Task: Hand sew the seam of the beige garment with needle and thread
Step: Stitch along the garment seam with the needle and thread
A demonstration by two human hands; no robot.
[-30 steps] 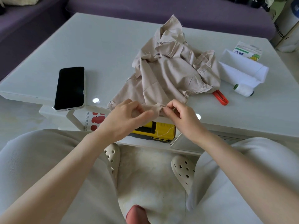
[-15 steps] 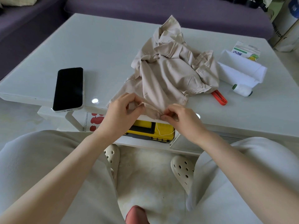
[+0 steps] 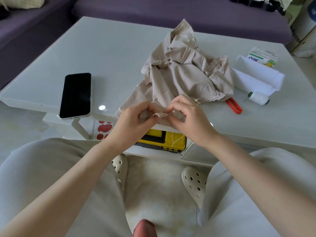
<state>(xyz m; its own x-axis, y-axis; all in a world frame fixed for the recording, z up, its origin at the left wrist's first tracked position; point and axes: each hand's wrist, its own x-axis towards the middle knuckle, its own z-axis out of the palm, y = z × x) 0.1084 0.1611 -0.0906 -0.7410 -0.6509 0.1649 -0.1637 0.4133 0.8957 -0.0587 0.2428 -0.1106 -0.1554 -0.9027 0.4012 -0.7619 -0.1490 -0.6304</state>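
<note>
Purple sofas (image 3: 171,11) stand behind a white desk (image 3: 119,53); the beige garment (image 3: 184,74) lies in a crumpled heap on the desk, and its near edge reaches the desk's front edge, where both hands meet.

The left hand (image 3: 131,120) pinches the folded seam from one side, its fingers (image 3: 145,106) curled on the cloth; the right hand (image 3: 189,120) pinches it from the other side, curled the same way; a needle may be in there, but it is too small to see. A thin thread (image 3: 176,139) hangs down under the right hand, in front of a yellow box (image 3: 164,141) on the shelf below.

The cloth looks light, soft and floppy; I think it will sag and slip unless it is held close to the seam, right by the next stitch; the loose thread could tangle.

A phone (image 3: 76,94) lies to the left; an orange tool (image 3: 235,106) and a white spool (image 3: 258,98) lie to the right; all are well apart from the hands; there is open room above the knees to pull the thread.
</note>
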